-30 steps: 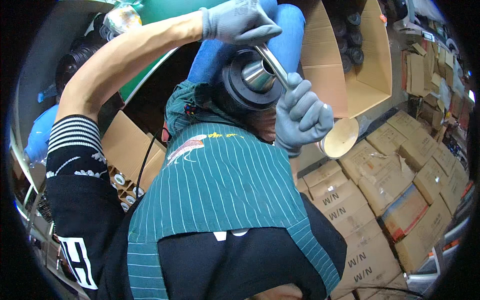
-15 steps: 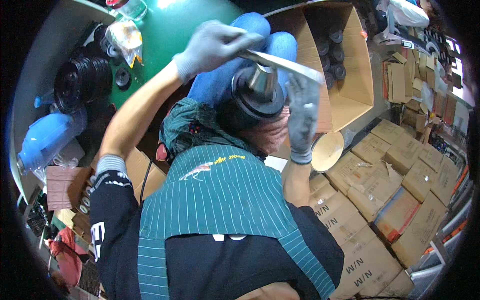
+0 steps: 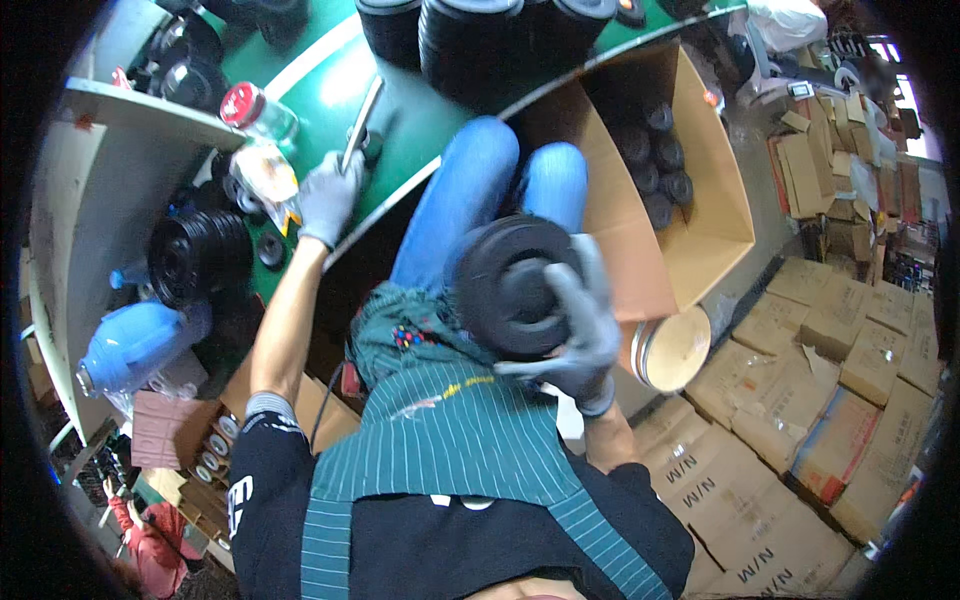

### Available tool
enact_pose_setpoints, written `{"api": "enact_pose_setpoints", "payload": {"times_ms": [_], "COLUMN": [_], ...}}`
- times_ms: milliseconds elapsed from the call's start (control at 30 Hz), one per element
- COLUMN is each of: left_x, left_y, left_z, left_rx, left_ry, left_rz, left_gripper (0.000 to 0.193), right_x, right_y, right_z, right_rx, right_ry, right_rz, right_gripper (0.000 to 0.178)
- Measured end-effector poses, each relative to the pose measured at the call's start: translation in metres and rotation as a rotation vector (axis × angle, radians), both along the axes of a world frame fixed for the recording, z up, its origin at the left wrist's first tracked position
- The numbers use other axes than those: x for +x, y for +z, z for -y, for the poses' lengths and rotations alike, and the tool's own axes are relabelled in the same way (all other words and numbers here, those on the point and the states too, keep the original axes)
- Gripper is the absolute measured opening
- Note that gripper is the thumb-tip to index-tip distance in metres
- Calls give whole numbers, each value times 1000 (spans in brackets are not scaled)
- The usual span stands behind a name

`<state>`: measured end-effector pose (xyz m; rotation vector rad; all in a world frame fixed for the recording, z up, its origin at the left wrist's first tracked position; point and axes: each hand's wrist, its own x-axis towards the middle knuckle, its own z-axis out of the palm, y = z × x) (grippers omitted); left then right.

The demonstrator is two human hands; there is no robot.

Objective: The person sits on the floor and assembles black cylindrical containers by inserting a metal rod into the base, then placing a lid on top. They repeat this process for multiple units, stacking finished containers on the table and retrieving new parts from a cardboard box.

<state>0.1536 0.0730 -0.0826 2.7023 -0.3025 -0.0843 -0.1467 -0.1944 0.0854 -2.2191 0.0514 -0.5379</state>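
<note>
My left hand [image 3: 330, 197], in a grey glove, is closed round the end of a long metal-handled tool [image 3: 366, 112] over the green table. The tool's head is hard to make out against a small dark part beside it. Above my lap, a black round disc-shaped part [image 3: 515, 285] with a raised centre faces up. My right hand [image 3: 585, 335], also gloved, grips the disc's right side, with its fingers over the rim and the thumb along the lower edge.
Stacked black discs [image 3: 470, 40] stand at the table's far edge; more [image 3: 200, 255] are at left. A red-lidded jar [image 3: 262, 113], a plastic bag [image 3: 265, 180] and a blue bottle [image 3: 135, 345] sit nearby. An open carton [image 3: 715, 220] holds black parts, beside a round tub [image 3: 678, 350] and cartons [image 3: 760, 400].
My left hand has carried the metal tool off the black disc, leftward to the table. My right hand has moved from beside the tool onto the disc, which now faces up more.
</note>
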Motion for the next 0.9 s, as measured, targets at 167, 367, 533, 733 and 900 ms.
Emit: {"api": "enact_pose_setpoints", "payload": {"times_ms": [167, 367, 533, 733, 900], "left_x": [-59, -57, 98, 328, 407], "left_y": [87, 105, 175, 165, 101], "left_z": [-7, 13, 69, 144, 178], "left_rx": [-442, -534, -766, -228, -110], "left_ry": [-562, -336, -164, -253, -309], "left_rz": [511, 405, 865, 713, 693], "left_gripper": [86, 94, 60, 68, 60], "right_x": [44, 153, 184, 129, 114], "right_y": [-21, -60, -30, -106, -139], "right_z": [31, 15, 22, 41, 45], "right_rx": [1120, 1361, 1516, 1708, 1858], "right_ry": [-260, 249, 423, 345, 334], "right_rz": [54, -219, -259, -442, -486], "right_gripper": [86, 86, 95, 83, 83]}}
